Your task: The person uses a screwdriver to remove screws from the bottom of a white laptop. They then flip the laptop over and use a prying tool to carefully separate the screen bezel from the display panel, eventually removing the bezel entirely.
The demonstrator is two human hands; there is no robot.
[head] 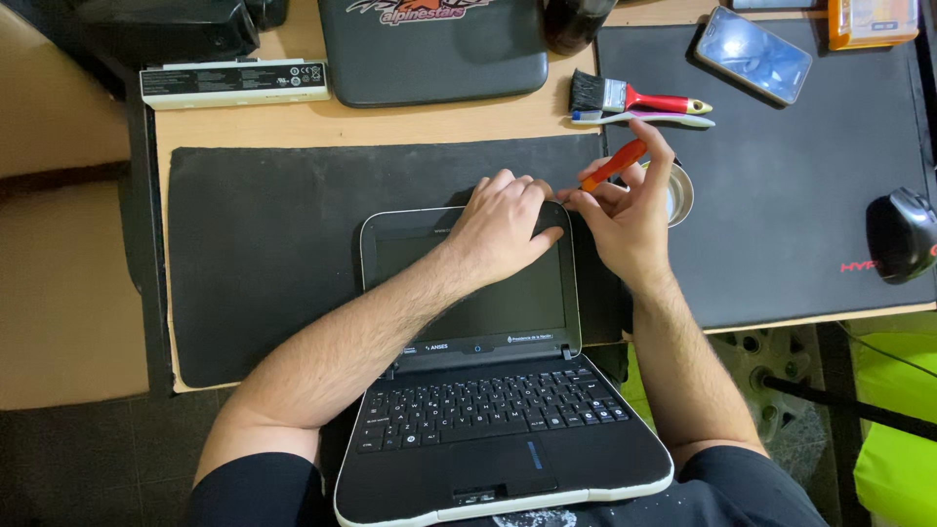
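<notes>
On my lap, head view: small black laptop with a white rounded rim, lid open, matte dark screen, base with chunky keys and a smooth touchpad resting against my dark shirt. Lid leans onto the edge of the desk, which is light wood.

My left hand lies curled over the top right corner of the lid, fingers bent over the upper bezel, thumb on the screen side; it grips the lid corner. My right hand is just beside it, touching the same corner, fingers partly closed around an orange-handled tool, slim and plastic-looking, held tilted, its tip end down at the lid edge. Tip itself too small to tell.

Behind the right hand, a small round metal tin, shiny, mostly hidden.

Under the lid, a long black foam mat, rough texture, worn edges. To the right, a smoother black mouse pad with a black mouse on it and a glossy phone lying flat, tilted.

Farther back: paintbrush with black bristles, metal ferrule, red handle; just below it a thin white toothbrush. Left of those, a long white battery pack, boxy, and a black padded sleeve with rounded corners. Orange box at top right.
</notes>
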